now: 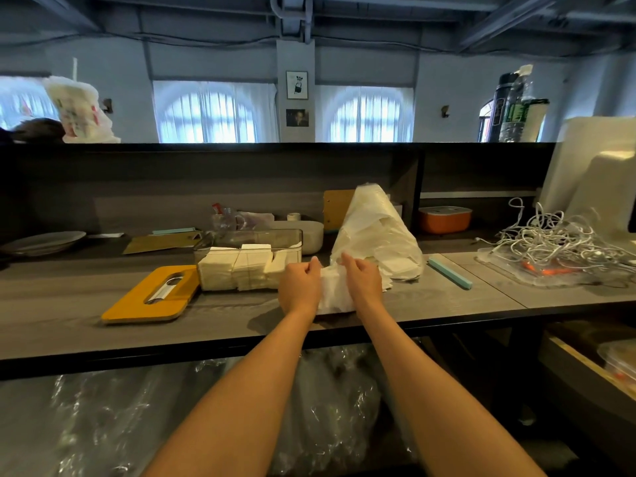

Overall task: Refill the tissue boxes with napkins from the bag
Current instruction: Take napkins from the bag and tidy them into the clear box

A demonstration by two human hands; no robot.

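Note:
A clear plastic tissue box (248,237) stands open on the grey counter, partly filled with white napkins (237,270). Its yellow lid (151,293), with a slot in it, lies flat to the left. A white plastic bag (375,232) of napkins stands to the right of the box. My left hand (298,287) and my right hand (361,282) both grip a bundle of white napkins (333,293) at the bag's mouth, one hand on each side of it.
A grey counter (86,325) carries a plate (43,242) at far left, a turquoise stick (449,273) right of the bag, a tangle of white cables (554,241) on a clear tray, and an orange container (444,219) at the back. Crumpled clear plastic (206,418) lies below the counter.

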